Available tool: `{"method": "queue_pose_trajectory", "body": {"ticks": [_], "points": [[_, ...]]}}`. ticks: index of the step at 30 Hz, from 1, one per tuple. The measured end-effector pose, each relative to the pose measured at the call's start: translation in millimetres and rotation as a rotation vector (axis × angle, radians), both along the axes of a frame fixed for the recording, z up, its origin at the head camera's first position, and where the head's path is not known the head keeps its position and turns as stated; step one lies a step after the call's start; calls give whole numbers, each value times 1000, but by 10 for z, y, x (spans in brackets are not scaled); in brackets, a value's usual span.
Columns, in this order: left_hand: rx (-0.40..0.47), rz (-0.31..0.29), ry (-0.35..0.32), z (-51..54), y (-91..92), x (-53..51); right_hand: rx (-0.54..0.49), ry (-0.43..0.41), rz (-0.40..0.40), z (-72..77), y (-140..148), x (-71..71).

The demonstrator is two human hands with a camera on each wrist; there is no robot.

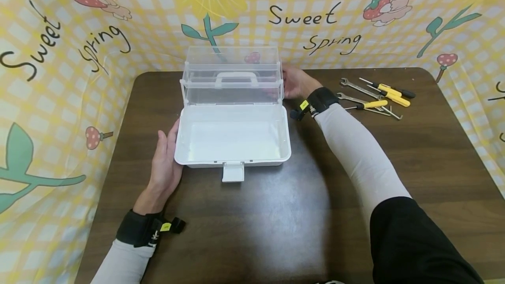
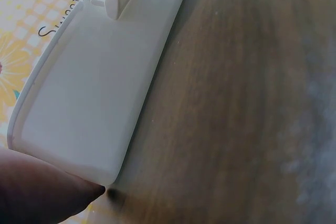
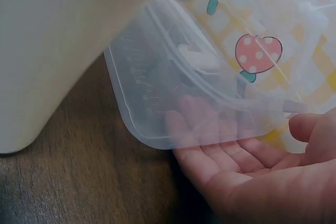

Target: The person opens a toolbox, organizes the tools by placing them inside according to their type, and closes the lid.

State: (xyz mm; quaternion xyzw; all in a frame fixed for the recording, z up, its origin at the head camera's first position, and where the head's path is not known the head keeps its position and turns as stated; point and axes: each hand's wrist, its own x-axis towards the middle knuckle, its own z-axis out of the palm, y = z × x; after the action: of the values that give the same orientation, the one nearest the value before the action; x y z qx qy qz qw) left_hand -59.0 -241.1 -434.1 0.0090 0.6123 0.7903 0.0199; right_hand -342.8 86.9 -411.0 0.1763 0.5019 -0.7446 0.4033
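right grip lies behind clear lid (apparently touching)

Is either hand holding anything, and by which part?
No grip shows. The left hand lies against the left side of the white box; the right hand has its fingers behind the right end of the clear lid, no pinch visible.

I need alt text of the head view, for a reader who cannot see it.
An open white storage box, its clear lid raised, stands on a brown table; a person's left hand is at its left side, the right hand at the lid's right edge. Wrenches and yellow-handled screwdrivers lie to the right.
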Motion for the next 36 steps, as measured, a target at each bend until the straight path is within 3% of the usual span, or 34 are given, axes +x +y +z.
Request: {"method": "queue_pose_trajectory", "body": {"ticks": [9,20,36], "points": [[-11,1,-12,-2,5,-9,143,29,-11,-3,-6,-19],[-11,-3,-14,-3,3,-7,298,192,-13,13,17,23],[-10,-11,-17,-1,15,0,394,263,30,75,64,70]]}}
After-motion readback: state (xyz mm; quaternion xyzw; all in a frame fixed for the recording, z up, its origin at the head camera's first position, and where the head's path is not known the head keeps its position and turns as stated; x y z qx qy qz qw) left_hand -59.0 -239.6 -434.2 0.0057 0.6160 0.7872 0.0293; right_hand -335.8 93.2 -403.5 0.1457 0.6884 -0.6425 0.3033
